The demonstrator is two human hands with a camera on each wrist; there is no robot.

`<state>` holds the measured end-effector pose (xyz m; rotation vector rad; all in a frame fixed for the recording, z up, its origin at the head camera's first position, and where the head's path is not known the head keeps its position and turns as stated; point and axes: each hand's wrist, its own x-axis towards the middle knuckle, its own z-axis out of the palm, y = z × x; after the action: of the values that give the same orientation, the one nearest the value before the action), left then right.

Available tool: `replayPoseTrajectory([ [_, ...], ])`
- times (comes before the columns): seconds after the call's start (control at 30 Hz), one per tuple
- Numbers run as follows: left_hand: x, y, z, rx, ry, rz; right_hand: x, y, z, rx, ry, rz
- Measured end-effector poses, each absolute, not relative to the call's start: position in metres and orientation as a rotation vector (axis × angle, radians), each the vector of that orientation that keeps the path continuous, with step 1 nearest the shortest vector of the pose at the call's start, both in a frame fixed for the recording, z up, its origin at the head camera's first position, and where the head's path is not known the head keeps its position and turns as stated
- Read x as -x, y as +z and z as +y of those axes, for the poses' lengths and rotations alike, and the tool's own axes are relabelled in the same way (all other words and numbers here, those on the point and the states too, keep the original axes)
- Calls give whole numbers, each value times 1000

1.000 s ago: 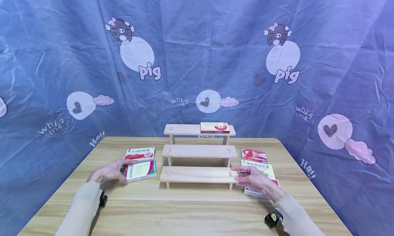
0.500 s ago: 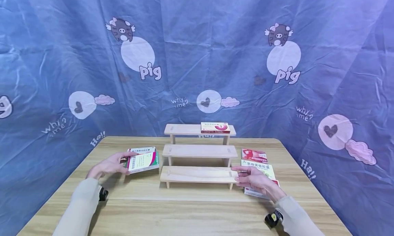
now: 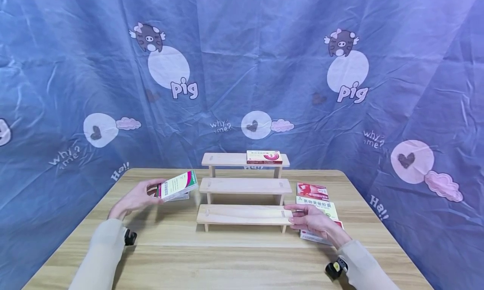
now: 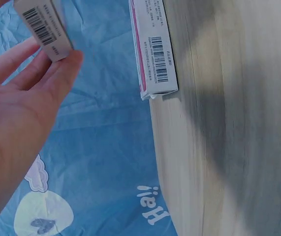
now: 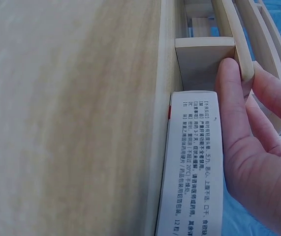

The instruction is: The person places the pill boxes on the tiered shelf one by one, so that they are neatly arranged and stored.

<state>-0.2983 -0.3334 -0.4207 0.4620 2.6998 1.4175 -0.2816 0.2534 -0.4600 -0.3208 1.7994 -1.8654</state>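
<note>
Head view: bright light; the backdrop (image 3: 234, 50) turns violet toward upper right, and my left hand (image 3: 136, 198) casts a soft shadow on the table (image 3: 242, 267). Left wrist view: dimmer, broadly shadowed; lettering on the carton (image 4: 44, 27) I hold blurs. Right wrist view: print on the white box (image 5: 192, 162) legible, table grain soft.

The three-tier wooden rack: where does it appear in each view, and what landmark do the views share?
Head: the rack stands at centre, the right hand gripping its right end.
Left wrist: not in it.
Right wrist: upper right.
Shared landmark: the wood-grain table.
</note>
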Motion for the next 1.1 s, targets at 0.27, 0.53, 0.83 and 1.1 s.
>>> replayPoseTrajectory([
  [0.27, 303, -414, -332, -466, 1542, 2738, 282, -461, 254, 317, -1860, 1824],
  [0.53, 309, -408, -321, -431, 1649, 2760, 283, -461, 254, 326, -1861, 1804],
  [0.83, 315, -397, -306, -387, 1801, 2700, 282, -461, 252, 296, -1852, 1833],
  [1.1, 320, -391, -296, -454, 1895, 2690, 281, -460, 253, 318, -1856, 1807],
])
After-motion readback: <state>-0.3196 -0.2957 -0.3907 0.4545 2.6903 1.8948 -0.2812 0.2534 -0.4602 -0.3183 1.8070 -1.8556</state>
